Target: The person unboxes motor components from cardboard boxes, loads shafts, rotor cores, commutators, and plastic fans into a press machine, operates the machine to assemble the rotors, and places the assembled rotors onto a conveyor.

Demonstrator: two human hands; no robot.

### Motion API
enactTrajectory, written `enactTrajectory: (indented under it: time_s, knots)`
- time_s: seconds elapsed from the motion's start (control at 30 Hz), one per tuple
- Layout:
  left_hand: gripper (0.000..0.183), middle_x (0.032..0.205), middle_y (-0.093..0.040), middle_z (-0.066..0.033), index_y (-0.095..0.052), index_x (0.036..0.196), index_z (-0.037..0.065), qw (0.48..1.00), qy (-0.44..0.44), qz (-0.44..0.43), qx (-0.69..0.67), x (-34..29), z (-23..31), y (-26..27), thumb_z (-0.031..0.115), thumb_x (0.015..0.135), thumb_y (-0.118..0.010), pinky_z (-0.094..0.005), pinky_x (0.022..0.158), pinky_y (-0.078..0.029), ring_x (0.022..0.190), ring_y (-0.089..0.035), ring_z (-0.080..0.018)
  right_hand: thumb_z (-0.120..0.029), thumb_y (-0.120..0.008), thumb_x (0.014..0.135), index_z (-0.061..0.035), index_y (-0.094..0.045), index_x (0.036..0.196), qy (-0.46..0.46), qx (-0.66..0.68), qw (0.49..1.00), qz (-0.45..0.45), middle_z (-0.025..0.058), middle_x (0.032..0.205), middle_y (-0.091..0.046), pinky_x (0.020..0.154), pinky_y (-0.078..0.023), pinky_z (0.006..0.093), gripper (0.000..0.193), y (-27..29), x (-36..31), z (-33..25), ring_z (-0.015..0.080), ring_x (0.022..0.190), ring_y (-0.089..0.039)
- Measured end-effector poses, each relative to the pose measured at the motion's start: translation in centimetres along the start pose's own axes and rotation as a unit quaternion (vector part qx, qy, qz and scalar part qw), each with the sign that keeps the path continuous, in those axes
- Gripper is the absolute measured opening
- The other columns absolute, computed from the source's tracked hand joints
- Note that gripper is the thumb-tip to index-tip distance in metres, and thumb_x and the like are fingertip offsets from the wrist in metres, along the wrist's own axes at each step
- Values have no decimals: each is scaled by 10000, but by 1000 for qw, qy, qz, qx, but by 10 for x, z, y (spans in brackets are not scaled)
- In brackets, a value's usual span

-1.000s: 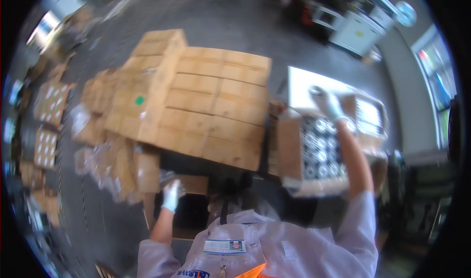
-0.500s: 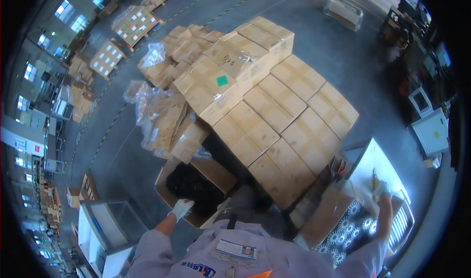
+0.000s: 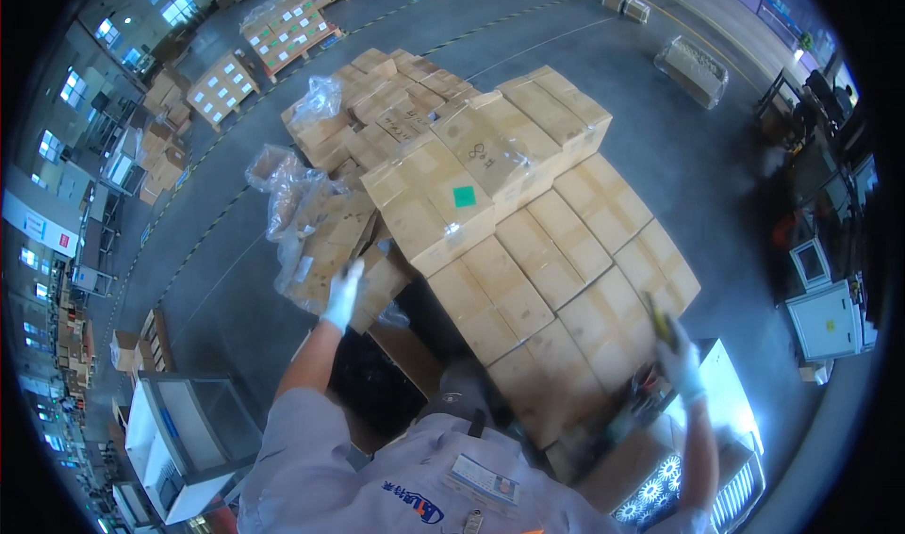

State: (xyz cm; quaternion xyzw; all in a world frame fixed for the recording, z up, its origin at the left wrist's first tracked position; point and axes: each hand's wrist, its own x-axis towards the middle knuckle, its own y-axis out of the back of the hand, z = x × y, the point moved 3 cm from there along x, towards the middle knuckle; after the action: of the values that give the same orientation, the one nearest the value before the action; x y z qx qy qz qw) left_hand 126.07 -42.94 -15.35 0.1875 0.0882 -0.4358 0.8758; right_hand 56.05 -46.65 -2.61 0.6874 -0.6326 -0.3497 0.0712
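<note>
My left hand [image 3: 343, 294], in a white glove, is raised in front of the loose flattened cardboard [image 3: 332, 242]. Its fingers look stretched out with nothing visible in them; whether they touch the cardboard I cannot tell. Below it, partly hidden by my forearm, stands an open carton [image 3: 403, 353] with dark contents. My gloved right hand [image 3: 681, 362] grips a slim yellow box cutter [image 3: 660, 323], blurred by motion, over the right edge of the stacked cartons [image 3: 603, 331]. Under my right forearm is an open box of white gear-shaped pieces [image 3: 650, 494].
Taped cartons, one with a green label [image 3: 464, 197], rise in front of me. Clear plastic wrap [image 3: 283, 190] lies to their left. A white-framed cart [image 3: 189, 440] stands at lower left, a bright metal surface [image 3: 726, 393] at right. Loaded pallets [image 3: 287, 34] stand farther back.
My left hand has moved up and away from the open carton's rim toward the loose cardboard. My right hand has carried the box cutter left and forward from the metal surface to the carton stack.
</note>
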Motion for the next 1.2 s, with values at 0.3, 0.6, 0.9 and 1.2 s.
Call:
enactTrajectory:
  time_s: [0.3,0.6,0.9,1.2]
  knots:
    - [782,1459,-496,-234,-416,1441,-106,984,-164,57,-41,174,109,-97,459,958,-659,-345,1132,-360,1343,-484,-290,-197,-571,966,-74,-460,1473,158,-24,960,-229,174,743,-666,653,-556,369,533,-241,118,-288,263,632,-691]
    - [410,1179,-665,-84,-621,1251,-39,961,-155,86,-211,230,56,-112,267,983,-675,-289,996,-450,1078,-582,-147,-221,-505,947,-83,-468,1452,310,-266,896,-172,301,981,-675,854,-519,497,525,-394,229,-391,447,919,-664]
    - [355,1006,-637,-34,-614,1188,-52,962,-155,102,-202,218,71,-117,235,985,-661,-258,826,-469,896,-546,-96,-200,-478,947,-35,-409,1484,296,-391,849,-199,268,974,-704,845,-540,496,566,-438,254,-404,406,912,-697]
    - [307,898,-632,-18,-647,1134,-25,971,-131,109,-165,214,78,-117,239,979,-658,-249,735,-469,795,-540,-79,-182,-469,953,-59,-402,1481,268,-428,840,-199,265,1021,-688,878,-511,481,546,-437,249,-409,410,972,-667]
